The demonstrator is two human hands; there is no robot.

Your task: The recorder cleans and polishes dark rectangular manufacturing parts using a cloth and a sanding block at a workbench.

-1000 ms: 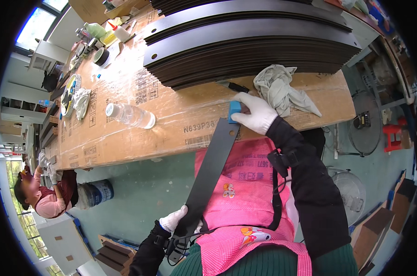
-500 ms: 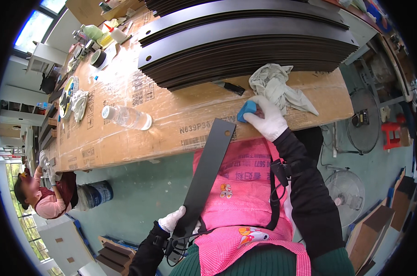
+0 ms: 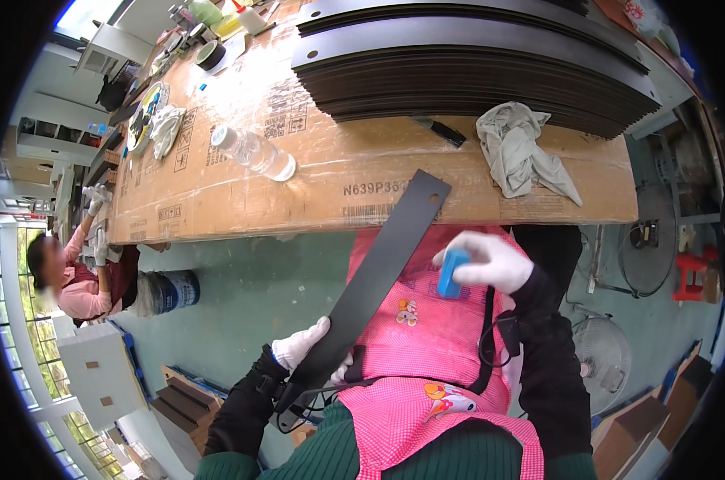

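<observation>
Head view: left hand grips 1 dark strip (slanted); right hand pinches 1 blue block between fingers.

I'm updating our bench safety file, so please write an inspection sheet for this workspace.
Surface: cardboard-covered table, shiny in places.
Job's things: dark strip slanting in front of the apron; blue block; stack of strips on the table.
Clutter: clear bottle, crumpled cloth, black-handled tool.
Hands: gloved left hand grips the strip; gloved right hand holds the block.
Cables: dark cable near the left wrist.
Surroundings: co-worker and bucket at left, fan at right.
</observation>
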